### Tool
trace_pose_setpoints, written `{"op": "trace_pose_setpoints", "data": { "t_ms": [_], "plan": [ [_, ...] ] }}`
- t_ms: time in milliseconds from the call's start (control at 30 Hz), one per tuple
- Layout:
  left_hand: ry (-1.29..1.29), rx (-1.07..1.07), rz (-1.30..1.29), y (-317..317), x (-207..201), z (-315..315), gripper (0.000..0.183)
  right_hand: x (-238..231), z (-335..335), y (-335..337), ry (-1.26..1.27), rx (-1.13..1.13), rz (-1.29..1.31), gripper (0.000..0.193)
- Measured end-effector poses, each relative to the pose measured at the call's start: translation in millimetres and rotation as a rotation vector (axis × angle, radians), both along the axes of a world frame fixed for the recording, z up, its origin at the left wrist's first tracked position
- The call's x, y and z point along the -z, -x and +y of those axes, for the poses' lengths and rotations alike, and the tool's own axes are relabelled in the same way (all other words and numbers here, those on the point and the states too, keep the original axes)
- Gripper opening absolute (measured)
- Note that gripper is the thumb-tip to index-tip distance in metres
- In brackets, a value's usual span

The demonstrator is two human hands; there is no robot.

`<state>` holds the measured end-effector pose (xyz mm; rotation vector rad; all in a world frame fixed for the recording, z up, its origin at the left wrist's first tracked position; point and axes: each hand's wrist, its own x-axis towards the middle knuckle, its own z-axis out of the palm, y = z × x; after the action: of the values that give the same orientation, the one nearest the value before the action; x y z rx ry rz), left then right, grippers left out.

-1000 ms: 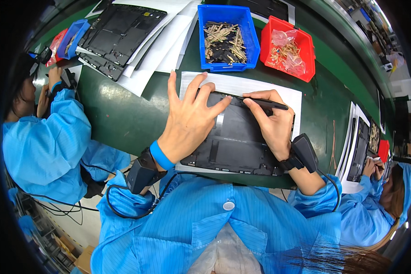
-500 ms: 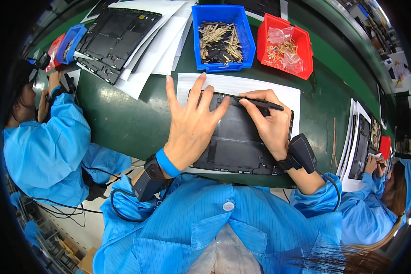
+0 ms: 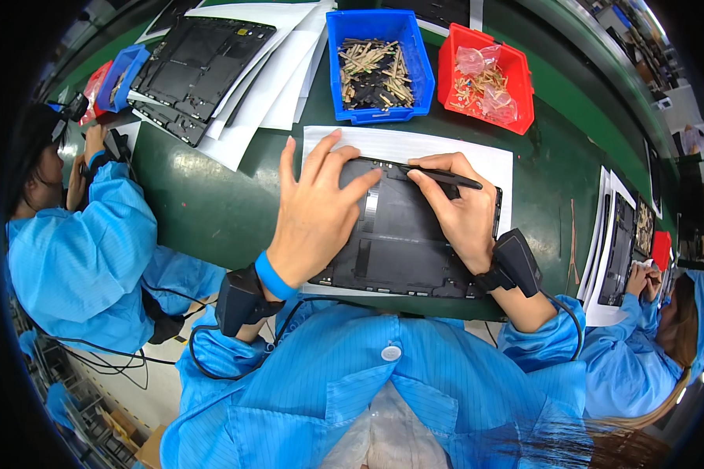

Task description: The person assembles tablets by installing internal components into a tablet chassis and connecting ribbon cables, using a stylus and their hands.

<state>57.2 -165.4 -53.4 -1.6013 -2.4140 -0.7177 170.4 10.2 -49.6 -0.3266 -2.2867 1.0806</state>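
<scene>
A flat black panel (image 3: 407,262), like a tablet or laptop housing with a dark recessed inside, lies on a white sheet (image 3: 485,160) in front of me. My left hand (image 3: 313,207) is open over its left part, with the fingers apart and the thumb near the far edge. My right hand (image 3: 463,207) is closed in a pinch around a slim black tweezers-like tool (image 3: 461,180). The tool lies slantwise, its narrow end by the panel's far edge. What its tip touches is too small to make out.
Beyond the panel stand a blue bin (image 3: 379,116) of small brass-coloured and black strips and a red bin (image 3: 454,94) of small parts and clear bags. Similar panels (image 3: 203,66) and paper sheets are stacked at left. Co-workers sit on both sides; cables run from my wrist devices.
My left hand has shifted a little left and toward me, with its fingers more bent. My right hand and the tool have barely moved.
</scene>
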Motion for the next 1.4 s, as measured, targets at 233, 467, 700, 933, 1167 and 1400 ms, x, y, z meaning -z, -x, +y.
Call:
{"op": "trace_pose_setpoints", "data": {
  "t_ms": [233, 467, 700, 933, 1167, 1400],
  "plan": [
    [0.009, -0.037, 0.025, 5.6, 1.8, -7.0, 0.038, 4.0, -0.6, -0.1, 0.01, -0.008, 0.006, 0.015],
    [0.0, -0.067, 0.109, 0.7, -0.8, -3.7, 0.043, 4.5, -1.0, -1.3, -0.002, 0.003, 0.014, 0.015],
    [0.03, -0.115, 0.223, 0.5, 0.5, -0.6, 0.042, 4.3, 0.8, 0.1, -0.008, 0.002, 0.011, 0.015],
    [0.086, -0.196, 0.303, -9.1, 8.8, 2.0, 0.042, 5.0, 1.0, -0.1, -0.039, -0.005, 0.012, 0.015],
    [0.079, -0.13, 0.258, 2.7, -0.3, -4.7, 0.04, 2.5, -0.1, -0.4, -0.007, 0.01, -0.011, 0.015],
    [-0.007, 0.15, 0.043, 33.3, -14.9, 7.2, 0.028, -4.0, 0.4, -3.8, -0.164, -0.096, 0.048, 0.013]
  ]
}}
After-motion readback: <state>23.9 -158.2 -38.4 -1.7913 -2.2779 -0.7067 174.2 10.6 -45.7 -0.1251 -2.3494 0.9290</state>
